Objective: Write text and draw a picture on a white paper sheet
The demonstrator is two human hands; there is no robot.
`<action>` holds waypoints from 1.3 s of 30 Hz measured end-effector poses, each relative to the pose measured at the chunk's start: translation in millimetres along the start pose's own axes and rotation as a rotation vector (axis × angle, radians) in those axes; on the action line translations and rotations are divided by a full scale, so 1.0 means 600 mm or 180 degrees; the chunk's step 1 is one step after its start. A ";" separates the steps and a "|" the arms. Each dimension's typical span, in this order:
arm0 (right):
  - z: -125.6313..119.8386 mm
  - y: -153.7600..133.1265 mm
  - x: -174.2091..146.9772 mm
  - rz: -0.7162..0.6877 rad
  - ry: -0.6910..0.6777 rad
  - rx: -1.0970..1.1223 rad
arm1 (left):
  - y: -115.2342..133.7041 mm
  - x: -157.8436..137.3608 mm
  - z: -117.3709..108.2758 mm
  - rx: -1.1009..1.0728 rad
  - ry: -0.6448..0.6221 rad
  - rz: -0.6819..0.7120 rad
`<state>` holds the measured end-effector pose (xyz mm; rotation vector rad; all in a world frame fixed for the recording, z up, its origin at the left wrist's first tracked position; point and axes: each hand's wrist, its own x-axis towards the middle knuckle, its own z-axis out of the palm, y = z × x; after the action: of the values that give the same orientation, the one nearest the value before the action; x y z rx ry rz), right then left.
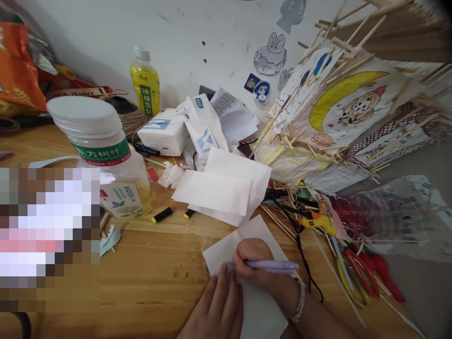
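A sheet of white paper [263, 306] lies at an angle on the wooden table in front of me. My right hand [252, 263] is closed around a light purple pen [277, 266], its tip at the paper near my left fingers. The pen's barrel points off to the right. My left hand [221, 301] rests flat on the sheet's left side, fingers stretched out and holding nothing. Just beyond the sheet lie more pieces of white paper [215, 190], overlapping one another. Whatever marks are under the pen tip are too faint to make out.
A large clear bottle [123, 188] with a white lid stands at left, two black-and-yellow caps [162, 215] near it. Behind are a tissue pack [164, 132] and a yellow drink bottle [145, 82]. On the right are stick-and-paper lanterns [346, 101], a glue gun [319, 221] and scissors [360, 273].
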<state>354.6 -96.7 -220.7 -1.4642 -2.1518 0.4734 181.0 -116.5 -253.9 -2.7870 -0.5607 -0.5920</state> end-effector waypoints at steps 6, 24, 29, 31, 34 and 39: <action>0.002 0.002 -0.002 -0.0067 0.0032 -0.0116 | 0.000 -0.001 0.000 -0.0039 0.0015 -0.0007; 0.002 0.002 -0.004 0.0017 0.0095 -0.0121 | -0.001 0.001 -0.003 -0.0098 -0.0039 -0.0043; 0.008 0.009 -0.007 -0.0041 0.0156 0.0028 | -0.001 0.000 -0.005 -0.0082 -0.0091 -0.0004; 0.007 0.009 -0.008 -0.0032 0.0119 -0.0010 | 0.000 0.000 -0.006 -0.0084 -0.0100 -0.0042; 0.005 0.006 -0.006 -0.0018 0.0053 -0.0099 | 0.002 0.001 -0.006 -0.0072 -0.0132 -0.0088; 0.001 0.001 -0.003 -0.0056 0.0042 -0.0131 | 0.001 0.001 -0.004 -0.0027 -0.0050 -0.0018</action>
<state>355.3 -98.3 -222.2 -1.4651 -2.1743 0.4145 180.6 -117.5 -251.4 -2.8011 -0.5706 -0.5756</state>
